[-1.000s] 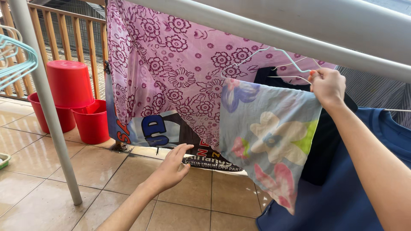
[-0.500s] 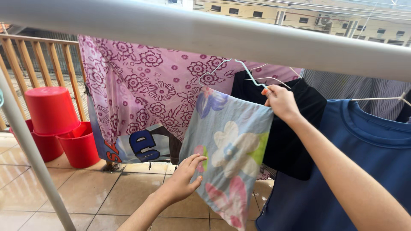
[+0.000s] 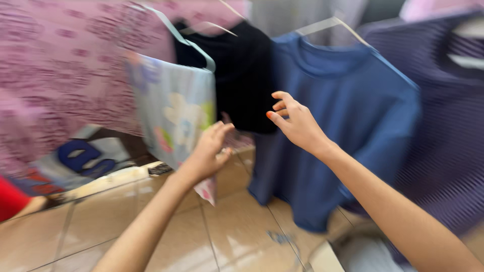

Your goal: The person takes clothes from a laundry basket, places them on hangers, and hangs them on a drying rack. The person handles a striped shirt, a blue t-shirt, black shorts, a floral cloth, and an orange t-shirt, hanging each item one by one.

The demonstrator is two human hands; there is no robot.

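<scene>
The view is blurred by motion. A pale blue floral cloth (image 3: 171, 111) hangs on a light green hanger (image 3: 189, 43). My left hand (image 3: 209, 148) is at the cloth's lower right edge, fingers apart, touching or just in front of it. My right hand (image 3: 295, 123) is open in the air in front of a black garment (image 3: 242, 70) and a blue T-shirt (image 3: 348, 116), holding nothing. Both garments hang on hangers to the right of the floral cloth.
A large pink flowered sheet (image 3: 65, 65) hangs at the left, over a printed banner (image 3: 80, 158). A striped purple garment (image 3: 454, 126) hangs at the right. A red bucket edge (image 3: 10, 199) shows at the lower left. The floor is beige tile (image 3: 237, 236).
My right hand has let go of the hanger and dropped away to the right. The floral cloth now hangs on its own. The camera has swung right and down.
</scene>
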